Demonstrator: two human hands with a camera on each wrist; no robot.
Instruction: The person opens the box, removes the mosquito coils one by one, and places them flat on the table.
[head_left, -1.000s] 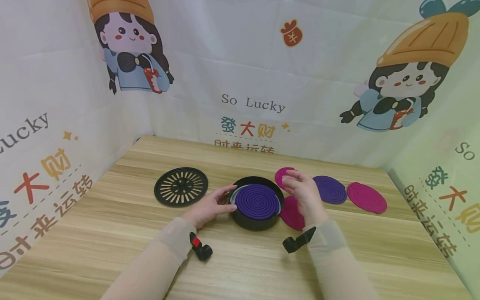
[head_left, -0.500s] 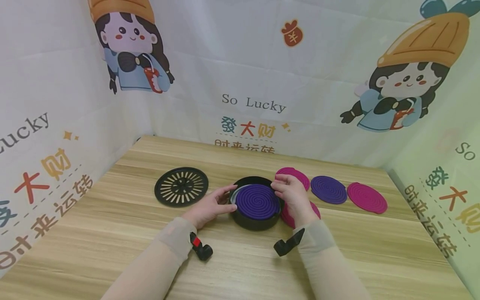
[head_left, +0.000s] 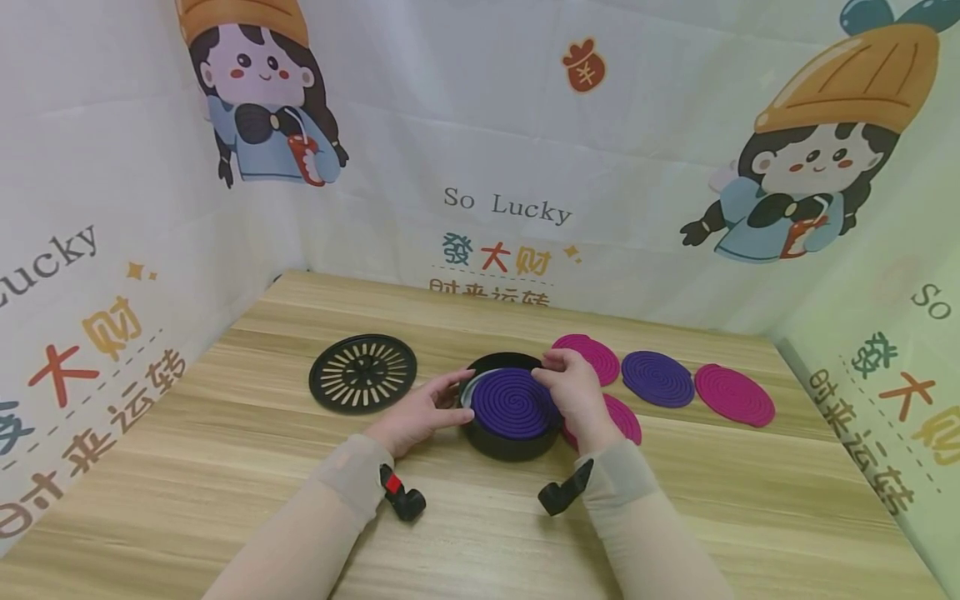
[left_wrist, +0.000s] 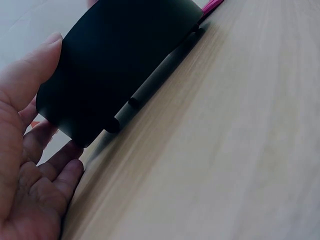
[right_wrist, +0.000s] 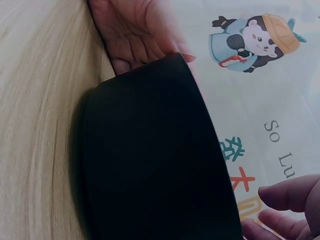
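A black round mosquito coil holder (head_left: 513, 448) stands at the middle of the table, with a purple mosquito coil (head_left: 513, 404) lying in it. My left hand (head_left: 420, 412) holds the holder's left side, the thumb at the rim and the fingers spread along the wall; the left wrist view shows the fingertips low on the black wall (left_wrist: 115, 65). My right hand (head_left: 581, 396) reaches over the right rim, its fingers loosely bent above the coil's edge. In the right wrist view, the right thumb (right_wrist: 280, 195) and fingers stand apart just above the rim.
A black slotted lid (head_left: 363, 373) lies left of the holder. To the right are pink coils (head_left: 603, 362), another pink coil (head_left: 626, 421) partly behind my right hand, a purple coil (head_left: 657, 379) and a far-right pink coil (head_left: 733, 394). Printed cloth (head_left: 495, 150) walls the table.
My right hand has moved left from above the pink coils to the holder's right rim. My left hand and the holder have stayed in place.
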